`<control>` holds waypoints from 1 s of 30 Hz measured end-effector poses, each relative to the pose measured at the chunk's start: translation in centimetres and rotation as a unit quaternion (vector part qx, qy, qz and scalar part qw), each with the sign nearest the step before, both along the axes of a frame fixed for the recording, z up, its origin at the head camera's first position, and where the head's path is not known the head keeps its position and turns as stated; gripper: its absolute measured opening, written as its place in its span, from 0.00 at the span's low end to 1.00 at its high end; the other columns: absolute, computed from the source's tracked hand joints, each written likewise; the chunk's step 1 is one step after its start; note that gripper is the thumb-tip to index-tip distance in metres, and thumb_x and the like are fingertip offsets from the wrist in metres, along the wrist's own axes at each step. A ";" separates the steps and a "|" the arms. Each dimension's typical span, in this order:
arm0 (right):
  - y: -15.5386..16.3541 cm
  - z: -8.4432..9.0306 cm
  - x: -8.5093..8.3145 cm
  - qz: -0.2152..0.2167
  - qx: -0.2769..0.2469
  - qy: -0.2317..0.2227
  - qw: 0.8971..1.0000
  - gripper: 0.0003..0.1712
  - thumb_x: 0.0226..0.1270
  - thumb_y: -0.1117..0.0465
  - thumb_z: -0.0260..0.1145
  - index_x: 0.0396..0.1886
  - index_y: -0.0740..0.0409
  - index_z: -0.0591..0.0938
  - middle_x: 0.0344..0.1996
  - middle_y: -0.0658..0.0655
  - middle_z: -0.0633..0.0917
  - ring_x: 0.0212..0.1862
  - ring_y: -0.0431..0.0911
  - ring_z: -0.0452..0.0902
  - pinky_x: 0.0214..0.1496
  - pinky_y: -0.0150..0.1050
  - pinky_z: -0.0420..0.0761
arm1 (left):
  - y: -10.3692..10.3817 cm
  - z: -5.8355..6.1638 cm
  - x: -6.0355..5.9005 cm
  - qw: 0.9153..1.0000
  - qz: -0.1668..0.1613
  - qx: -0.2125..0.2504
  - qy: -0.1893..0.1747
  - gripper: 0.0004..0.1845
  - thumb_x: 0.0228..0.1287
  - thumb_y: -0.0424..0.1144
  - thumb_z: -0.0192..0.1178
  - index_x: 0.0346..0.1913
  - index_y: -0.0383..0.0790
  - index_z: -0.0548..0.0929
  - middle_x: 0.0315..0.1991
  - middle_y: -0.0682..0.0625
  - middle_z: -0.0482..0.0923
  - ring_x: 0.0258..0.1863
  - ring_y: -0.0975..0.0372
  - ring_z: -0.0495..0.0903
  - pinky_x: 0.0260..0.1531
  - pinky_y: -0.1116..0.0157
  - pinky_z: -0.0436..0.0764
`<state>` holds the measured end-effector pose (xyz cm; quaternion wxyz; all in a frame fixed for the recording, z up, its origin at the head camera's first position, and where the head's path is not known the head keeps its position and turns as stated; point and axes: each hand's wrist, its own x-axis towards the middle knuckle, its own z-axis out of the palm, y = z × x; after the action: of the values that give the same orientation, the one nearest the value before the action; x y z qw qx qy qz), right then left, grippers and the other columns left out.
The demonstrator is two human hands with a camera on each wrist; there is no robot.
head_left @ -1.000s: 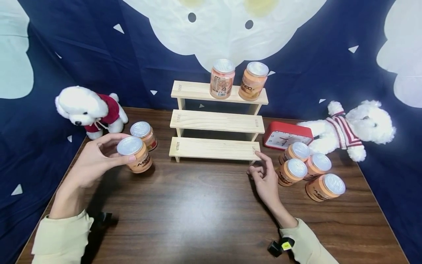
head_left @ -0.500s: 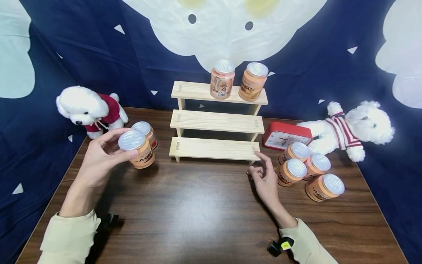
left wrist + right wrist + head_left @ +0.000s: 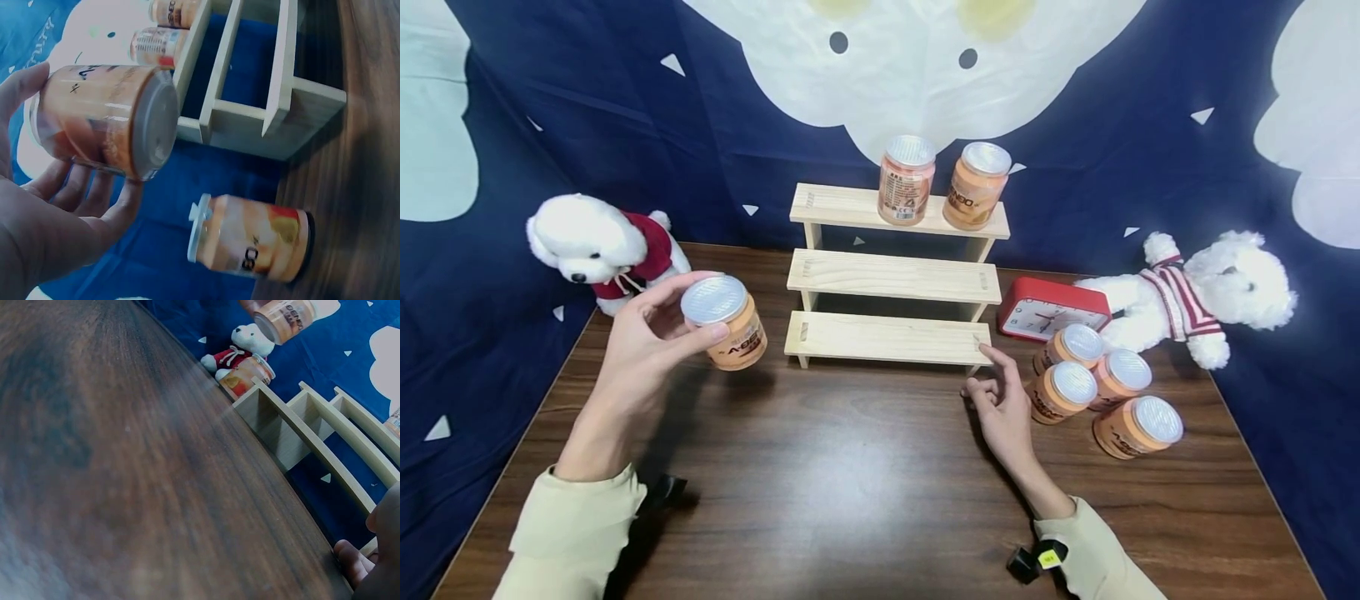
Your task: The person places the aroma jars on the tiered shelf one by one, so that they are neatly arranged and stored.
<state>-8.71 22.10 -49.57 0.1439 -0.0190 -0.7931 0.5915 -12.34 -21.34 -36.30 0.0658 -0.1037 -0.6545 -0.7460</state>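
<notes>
My left hand [image 3: 651, 337] grips an orange jar [image 3: 739, 337] with a clear ridged lid, thumb and fingers round its sides. The left wrist view has this jar [image 3: 94, 119] lifted off the table, its base facing right. Another jar [image 3: 256, 237] stands below it on the table, hidden behind the held one in the head view. My right hand [image 3: 1003, 408] is at the right front corner of a three-step wooden shelf [image 3: 887, 337], index fingertip on the lowest board and thumb under its front edge. Two jars, one a pinkish jar [image 3: 907, 182], stand on the top step.
Several orange jars [image 3: 1052, 396] cluster right of my right hand. Behind them are a red alarm clock [image 3: 1056, 308] and a white plush toy [image 3: 1195, 292] lying down. A plush dog [image 3: 595, 246] sits at the back left of the brown table [image 3: 850, 483], before a blue curtain [image 3: 700, 167].
My left hand has carried the jar rightward and slightly up, so it now covers the jar behind it. The right hand stays at the shelf corner.
</notes>
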 end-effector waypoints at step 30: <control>-0.1 0.0 0.1 -0.007 0.008 0.001 1.000 0.34 0.74 0.78 0.70 0.77 0.58 0.77 0.35 0.71 0.91 0.30 0.37 0.81 0.30 0.22 0.72 | 9.5 3.1 -5.6 0.994 0.039 0.025 0.097 0.30 0.62 0.22 0.74 0.69 0.32 0.85 0.59 0.46 0.87 0.57 0.55 0.82 0.59 0.65 0.81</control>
<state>-8.56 22.04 -49.54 0.1491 -0.0229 -0.7975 0.5841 -17.96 -11.81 -33.22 0.1605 -0.1480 -0.6301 -0.7451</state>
